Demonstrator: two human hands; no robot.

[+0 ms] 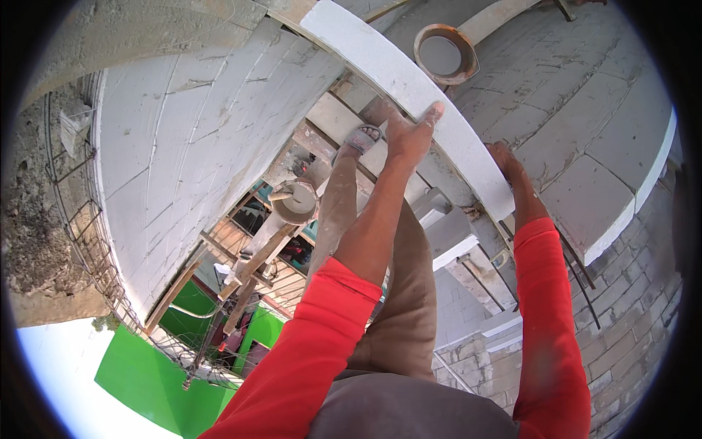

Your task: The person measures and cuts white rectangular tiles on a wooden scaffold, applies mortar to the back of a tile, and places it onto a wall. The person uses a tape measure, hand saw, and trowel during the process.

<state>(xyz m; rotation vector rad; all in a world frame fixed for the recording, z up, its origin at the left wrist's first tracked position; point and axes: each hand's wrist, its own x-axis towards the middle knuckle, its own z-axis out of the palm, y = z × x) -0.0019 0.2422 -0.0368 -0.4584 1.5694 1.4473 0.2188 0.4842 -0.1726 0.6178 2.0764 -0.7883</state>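
Note:
A long white block (409, 80) stretches diagonally from the upper middle down to the right, its edge bowed by the lens. My left hand (411, 137) grips its near edge, with the thumb up against the white face and the other fingers partly hidden. On the opposite side, close to the lower end, the fingers of my right hand (506, 162) are bent against the block; part of that grip is hidden. Beyond the block stands a stained round bucket (470, 67) with pale grey stuff inside.
My sandalled foot (362, 137) rests on scaffold planks (335, 117). Lower left of it hangs or stands another bucket (313, 208) holding a wooden-handled tool. White block walls (190, 124) rise on the left. Pale blocks (447, 238) lie below my left hand. Thin rods (581, 285) jut out at right.

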